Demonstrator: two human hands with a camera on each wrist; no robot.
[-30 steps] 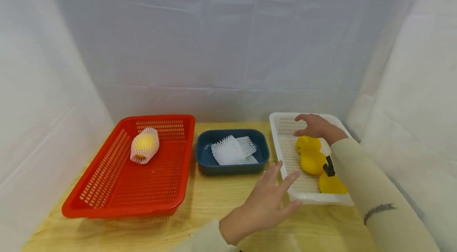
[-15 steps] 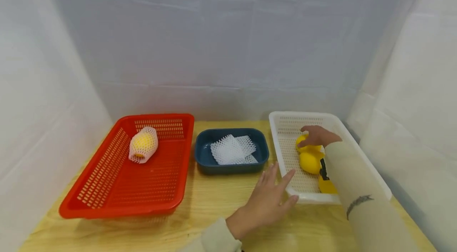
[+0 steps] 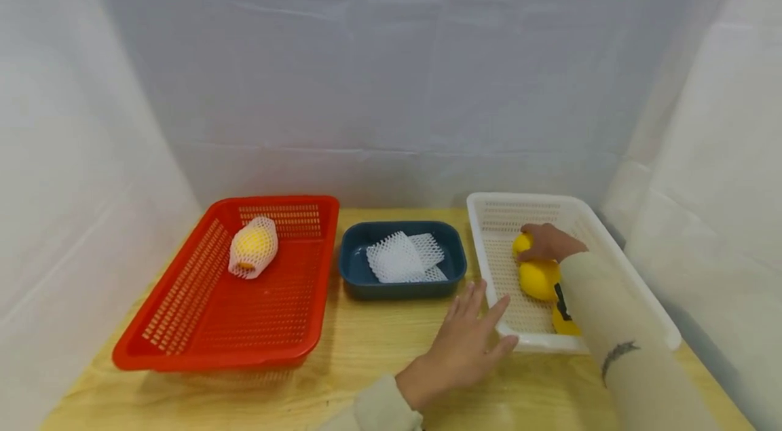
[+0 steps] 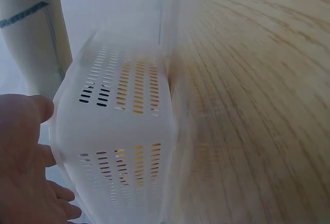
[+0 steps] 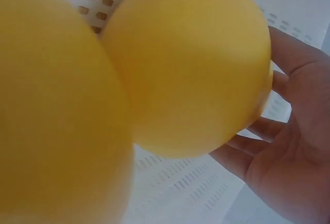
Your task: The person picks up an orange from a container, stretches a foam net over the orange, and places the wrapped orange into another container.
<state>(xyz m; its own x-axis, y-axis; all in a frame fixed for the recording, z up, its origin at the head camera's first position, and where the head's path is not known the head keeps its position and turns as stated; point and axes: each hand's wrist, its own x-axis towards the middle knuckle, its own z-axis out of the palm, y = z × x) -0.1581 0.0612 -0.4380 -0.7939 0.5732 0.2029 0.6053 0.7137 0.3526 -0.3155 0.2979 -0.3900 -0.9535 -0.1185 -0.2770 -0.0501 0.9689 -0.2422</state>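
Head view, wooden table (image 3: pixel 366 356), white sheeting (image 3: pixel 391 78), left fingers (image 3: pixel 496 312) spread by white basket (image 3: pixel 544 343), right fingers (image 5: pixel 234 158) round yellow fruit (image 5: pixel 191 69)

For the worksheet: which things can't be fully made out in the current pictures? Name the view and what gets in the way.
Head view: much of the frontmost yellow fruit, hidden by the right sleeve.
Head view: the number of white nets in the blue tray; they overlap.
Right wrist view: some fingertips of the right hand, hidden behind the held fruit.
Right wrist view: the large blurred fruit, cut off by the left edge.
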